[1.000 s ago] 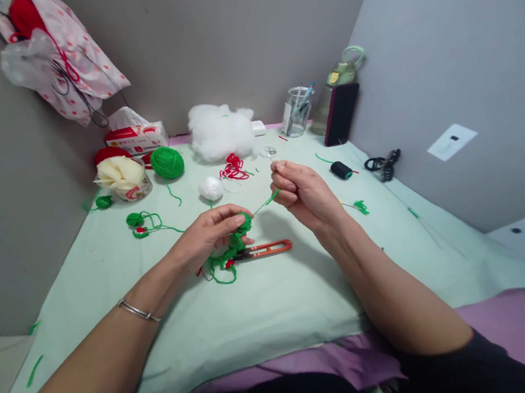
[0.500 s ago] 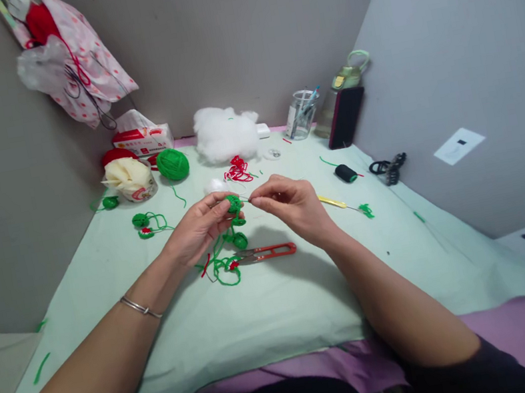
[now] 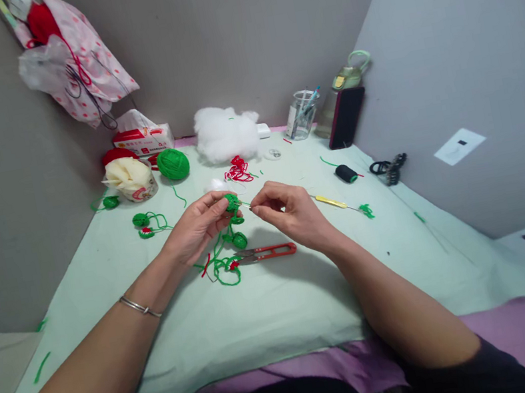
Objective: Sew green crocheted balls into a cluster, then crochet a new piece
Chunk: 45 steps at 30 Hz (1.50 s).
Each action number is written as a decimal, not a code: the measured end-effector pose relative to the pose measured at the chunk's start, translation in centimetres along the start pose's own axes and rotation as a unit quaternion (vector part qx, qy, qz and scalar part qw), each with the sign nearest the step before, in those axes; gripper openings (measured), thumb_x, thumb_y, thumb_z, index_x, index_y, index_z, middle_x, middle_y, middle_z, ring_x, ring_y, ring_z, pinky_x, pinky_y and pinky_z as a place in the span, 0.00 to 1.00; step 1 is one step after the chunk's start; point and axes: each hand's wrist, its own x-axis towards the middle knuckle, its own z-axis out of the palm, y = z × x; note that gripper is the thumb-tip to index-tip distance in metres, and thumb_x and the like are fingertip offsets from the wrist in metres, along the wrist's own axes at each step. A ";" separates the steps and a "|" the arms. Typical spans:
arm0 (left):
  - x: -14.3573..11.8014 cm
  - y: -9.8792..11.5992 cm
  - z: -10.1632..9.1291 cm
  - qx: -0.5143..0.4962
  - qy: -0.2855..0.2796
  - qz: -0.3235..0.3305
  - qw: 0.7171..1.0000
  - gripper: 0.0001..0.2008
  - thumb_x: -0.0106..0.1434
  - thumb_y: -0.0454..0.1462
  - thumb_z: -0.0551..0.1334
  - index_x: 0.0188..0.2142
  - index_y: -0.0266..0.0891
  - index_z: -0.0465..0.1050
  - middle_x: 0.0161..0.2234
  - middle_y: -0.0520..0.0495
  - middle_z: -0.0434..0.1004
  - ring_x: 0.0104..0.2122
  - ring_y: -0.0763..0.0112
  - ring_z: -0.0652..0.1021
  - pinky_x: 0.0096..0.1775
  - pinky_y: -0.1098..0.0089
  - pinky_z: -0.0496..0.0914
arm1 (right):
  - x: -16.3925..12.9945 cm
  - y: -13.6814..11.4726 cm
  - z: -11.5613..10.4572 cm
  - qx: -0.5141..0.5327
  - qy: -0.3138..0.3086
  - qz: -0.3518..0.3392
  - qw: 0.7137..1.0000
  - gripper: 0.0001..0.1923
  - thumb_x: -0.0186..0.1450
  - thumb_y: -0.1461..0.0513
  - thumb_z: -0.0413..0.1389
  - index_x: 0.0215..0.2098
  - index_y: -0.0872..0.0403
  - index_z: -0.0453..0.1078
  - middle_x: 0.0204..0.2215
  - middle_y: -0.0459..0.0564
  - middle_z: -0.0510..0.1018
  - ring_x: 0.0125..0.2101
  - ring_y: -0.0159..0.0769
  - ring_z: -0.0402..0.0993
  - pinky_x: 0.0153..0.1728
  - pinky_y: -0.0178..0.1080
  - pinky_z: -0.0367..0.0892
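Observation:
My left hand point(image 3: 204, 226) pinches a small green crocheted piece point(image 3: 232, 202) between thumb and fingers. To its right, my right hand point(image 3: 290, 212) holds a thin needle point(image 3: 244, 205) by thumb and fingertips, its tip at the crocheted piece. A green crocheted ball point(image 3: 238, 240) hangs or lies just below my left hand; I cannot tell which. Beneath are tangled green yarn strands point(image 3: 228, 280) with red bits. Orange-handled thread snips point(image 3: 277, 250) lie beside them. A yellow-handled crochet hook point(image 3: 330, 201) rests right of my right hand.
Behind my hands are white stuffing point(image 3: 226, 134), a red yarn tangle point(image 3: 238, 170) and a green yarn ball point(image 3: 173, 164). A tub point(image 3: 142, 192) and tissue box point(image 3: 143, 140) stand back left. A glass jar point(image 3: 299, 121), phone point(image 3: 347, 117) and bottle point(image 3: 348, 76) stand back right.
My right hand has turned slightly, and more of the needle shows between its fingertips and the green piece. My left hand stays nearly in place.

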 end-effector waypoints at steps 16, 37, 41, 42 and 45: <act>-0.2 -1.0 0.6 0.115 0.022 0.112 0.987 0.15 0.51 0.36 0.77 0.37 0.40 0.77 0.34 0.52 0.78 0.38 0.70 0.76 0.43 0.67 0.72 | 0.2 1.4 1.8 0.165 -0.008 0.108 0.980 0.10 0.62 0.56 0.63 0.30 0.55 0.74 0.23 0.43 0.70 0.26 0.30 0.61 0.29 0.36 0.57; -0.7 -0.7 1.1 0.130 0.033 0.126 0.983 0.17 0.47 0.34 0.77 0.32 0.40 0.72 0.31 0.53 0.76 0.33 0.70 0.75 0.37 0.67 0.70 | 0.4 1.9 1.9 0.237 -0.047 0.138 0.961 0.16 0.58 0.51 0.67 0.30 0.55 0.75 0.25 0.43 0.71 0.25 0.28 0.61 0.28 0.35 0.59; -0.7 -0.4 1.2 0.132 0.029 0.132 0.982 0.16 0.47 0.34 0.77 0.32 0.40 0.74 0.31 0.52 0.77 0.34 0.68 0.77 0.38 0.66 0.72 | 0.5 2.0 1.7 0.236 -0.038 0.129 0.962 0.15 0.58 0.51 0.68 0.30 0.54 0.76 0.24 0.43 0.72 0.25 0.28 0.60 0.27 0.35 0.59; -0.7 -0.3 1.2 0.132 0.028 0.137 0.981 0.16 0.47 0.34 0.78 0.33 0.40 0.74 0.32 0.52 0.77 0.34 0.68 0.77 0.38 0.66 0.72 | 0.6 2.1 1.6 0.228 -0.034 0.122 0.966 0.15 0.58 0.51 0.68 0.30 0.54 0.77 0.25 0.43 0.72 0.25 0.29 0.61 0.28 0.35 0.59; -0.7 -0.1 1.2 0.128 0.025 0.143 0.981 0.17 0.46 0.34 0.78 0.33 0.39 0.75 0.32 0.52 0.78 0.35 0.68 0.78 0.38 0.66 0.73 | 0.7 2.1 1.1 0.190 -0.034 0.085 0.978 0.14 0.59 0.50 0.67 0.31 0.53 0.79 0.28 0.45 0.76 0.27 0.31 0.64 0.30 0.37 0.61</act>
